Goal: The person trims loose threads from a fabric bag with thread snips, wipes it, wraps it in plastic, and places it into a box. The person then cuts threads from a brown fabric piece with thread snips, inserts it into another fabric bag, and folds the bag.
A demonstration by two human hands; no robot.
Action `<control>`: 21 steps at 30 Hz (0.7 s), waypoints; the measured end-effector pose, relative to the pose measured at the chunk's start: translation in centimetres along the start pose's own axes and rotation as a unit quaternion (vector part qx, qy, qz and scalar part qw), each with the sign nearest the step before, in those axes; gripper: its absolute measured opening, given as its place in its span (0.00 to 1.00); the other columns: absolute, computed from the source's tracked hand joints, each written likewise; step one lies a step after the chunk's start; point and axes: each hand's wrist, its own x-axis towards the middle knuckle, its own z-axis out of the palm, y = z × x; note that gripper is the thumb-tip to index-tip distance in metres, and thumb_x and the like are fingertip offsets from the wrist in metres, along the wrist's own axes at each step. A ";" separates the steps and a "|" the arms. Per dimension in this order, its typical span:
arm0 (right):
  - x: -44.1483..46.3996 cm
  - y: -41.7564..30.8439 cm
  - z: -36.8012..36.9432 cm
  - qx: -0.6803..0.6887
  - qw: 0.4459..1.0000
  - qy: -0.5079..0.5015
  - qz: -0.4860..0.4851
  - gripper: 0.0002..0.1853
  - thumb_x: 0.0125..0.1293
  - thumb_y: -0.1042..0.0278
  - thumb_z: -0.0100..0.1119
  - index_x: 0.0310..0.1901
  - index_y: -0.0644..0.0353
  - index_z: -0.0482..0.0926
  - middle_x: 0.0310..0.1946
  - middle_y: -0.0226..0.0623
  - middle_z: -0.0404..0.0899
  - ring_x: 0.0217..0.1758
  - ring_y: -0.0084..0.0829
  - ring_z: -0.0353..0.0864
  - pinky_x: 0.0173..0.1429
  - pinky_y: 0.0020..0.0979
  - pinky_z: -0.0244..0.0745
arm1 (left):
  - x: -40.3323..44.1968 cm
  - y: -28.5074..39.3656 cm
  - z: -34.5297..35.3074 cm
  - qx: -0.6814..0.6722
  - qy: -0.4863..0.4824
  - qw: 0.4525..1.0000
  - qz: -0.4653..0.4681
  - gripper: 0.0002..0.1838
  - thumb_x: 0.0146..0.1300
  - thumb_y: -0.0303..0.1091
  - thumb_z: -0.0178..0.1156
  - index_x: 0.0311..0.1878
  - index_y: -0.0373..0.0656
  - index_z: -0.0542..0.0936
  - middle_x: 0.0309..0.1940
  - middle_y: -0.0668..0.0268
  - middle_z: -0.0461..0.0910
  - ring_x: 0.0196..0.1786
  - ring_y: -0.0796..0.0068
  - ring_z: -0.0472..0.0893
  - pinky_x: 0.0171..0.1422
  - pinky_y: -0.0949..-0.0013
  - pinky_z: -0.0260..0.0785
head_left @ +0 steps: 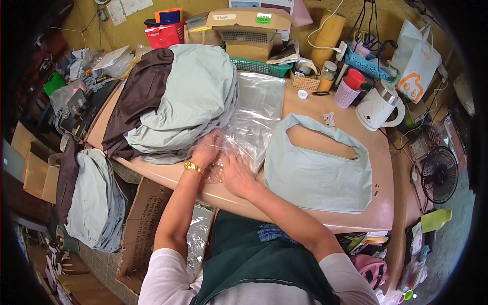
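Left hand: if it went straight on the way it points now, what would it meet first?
Past the clear plastic around it, the left hand would probably meet the pale cloth piled just ahead; the gap, if any, is unclear in this view.

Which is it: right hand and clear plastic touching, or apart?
Touching. Head view shows the right hand with fingers resting against the clear plastic, which is crumpled around them.

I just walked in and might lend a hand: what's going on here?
A person has both hands at some clear plastic on the table: the left hand by a pile of pale and brown cloth, the right hand spread on the plastic. A pale cloth bag lies flat to the right, untouched.
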 end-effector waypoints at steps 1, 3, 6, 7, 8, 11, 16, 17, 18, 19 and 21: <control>0.0 0.1 -0.2 -0.006 1.000 0.006 0.011 0.26 0.64 0.67 0.53 0.60 0.75 0.65 0.63 0.64 0.62 0.71 0.59 0.57 0.73 0.59 0.49 | -0.4 1.4 -0.8 0.001 0.001 1.000 0.000 0.14 0.66 0.34 0.55 0.51 0.38 0.79 0.42 0.43 0.80 0.46 0.43 0.80 0.49 0.54 0.74; 0.2 0.5 -0.6 -0.013 1.000 0.015 0.018 0.30 0.65 0.64 0.53 0.64 0.75 0.61 0.66 0.66 0.58 0.74 0.60 0.53 0.75 0.62 0.42 | -1.5 3.6 -2.2 -0.062 0.054 0.993 0.081 0.15 0.67 0.33 0.54 0.54 0.39 0.78 0.42 0.44 0.80 0.46 0.43 0.80 0.50 0.53 0.74; -0.4 0.5 -0.1 -0.025 1.000 -0.014 0.008 0.34 0.66 0.60 0.52 0.67 0.74 0.58 0.71 0.65 0.52 0.77 0.59 0.47 0.78 0.59 0.32 | -3.5 4.3 -2.0 -0.057 0.056 0.993 0.084 0.17 0.67 0.29 0.53 0.58 0.38 0.75 0.47 0.47 0.79 0.44 0.43 0.79 0.47 0.56 0.72; 0.1 0.5 -0.1 -0.065 0.997 -0.030 0.025 0.35 0.66 0.61 0.51 0.69 0.75 0.55 0.71 0.64 0.51 0.77 0.59 0.45 0.77 0.61 0.31 | -3.9 4.7 -2.1 -0.083 0.017 0.995 0.045 0.19 0.66 0.28 0.53 0.60 0.39 0.74 0.50 0.46 0.78 0.45 0.43 0.78 0.48 0.56 0.72; 0.4 0.5 0.0 -0.104 0.993 -0.047 0.041 0.36 0.65 0.63 0.51 0.70 0.75 0.53 0.71 0.64 0.51 0.78 0.58 0.44 0.77 0.62 0.31 | -4.3 4.6 -2.0 -0.094 -0.005 0.994 0.052 0.23 0.63 0.28 0.56 0.63 0.41 0.72 0.58 0.47 0.75 0.49 0.46 0.79 0.50 0.57 0.73; 0.9 1.4 0.1 -0.141 0.989 0.014 0.043 0.37 0.66 0.62 0.49 0.71 0.74 0.52 0.72 0.63 0.49 0.78 0.60 0.43 0.76 0.64 0.28 | -4.4 3.5 -1.9 -0.039 0.069 0.979 0.187 0.24 0.58 0.28 0.61 0.60 0.42 0.75 0.60 0.51 0.75 0.52 0.51 0.79 0.51 0.59 0.73; -1.2 -0.8 -2.0 -0.157 0.986 -0.060 0.009 0.30 0.67 0.61 0.47 0.65 0.75 0.63 0.67 0.64 0.60 0.74 0.58 0.55 0.76 0.63 0.31 | -3.7 2.0 -0.9 -0.071 -0.013 0.995 0.069 0.19 0.54 0.30 0.66 0.51 0.39 0.80 0.50 0.53 0.81 0.52 0.51 0.80 0.56 0.58 0.73; -1.9 -1.3 -1.8 -0.190 0.980 -0.061 -0.007 0.28 0.67 0.63 0.47 0.63 0.75 0.65 0.65 0.63 0.64 0.72 0.57 0.59 0.76 0.63 0.33 | -3.6 2.4 -0.6 -0.070 -0.014 0.995 0.070 0.19 0.54 0.30 0.66 0.51 0.39 0.80 0.50 0.53 0.81 0.52 0.51 0.80 0.56 0.58 0.73; -2.5 -1.7 -1.5 -0.224 0.972 -0.063 -0.022 0.26 0.67 0.64 0.46 0.61 0.75 0.68 0.63 0.62 0.67 0.70 0.55 0.63 0.76 0.63 0.36 | -3.5 3.8 -0.8 -0.073 0.052 0.990 0.107 0.18 0.54 0.30 0.67 0.49 0.40 0.81 0.46 0.55 0.82 0.48 0.54 0.82 0.53 0.60 0.74; -3.3 -2.1 -1.4 -0.225 0.972 -0.063 -0.021 0.26 0.67 0.64 0.46 0.61 0.75 0.68 0.63 0.62 0.67 0.70 0.55 0.63 0.76 0.63 0.36 | -3.4 4.4 -0.8 -0.077 0.118 0.980 0.143 0.16 0.54 0.31 0.68 0.47 0.40 0.82 0.42 0.57 0.84 0.44 0.56 0.83 0.49 0.62 0.76; -4.4 -2.5 -1.1 -0.185 0.980 -0.034 -0.058 0.25 0.65 0.68 0.46 0.61 0.75 0.68 0.61 0.63 0.68 0.66 0.54 0.68 0.76 0.59 0.43 | -2.9 3.7 -0.1 -0.019 0.142 0.971 0.189 0.13 0.58 0.32 0.66 0.46 0.39 0.82 0.40 0.57 0.85 0.41 0.56 0.84 0.46 0.63 0.77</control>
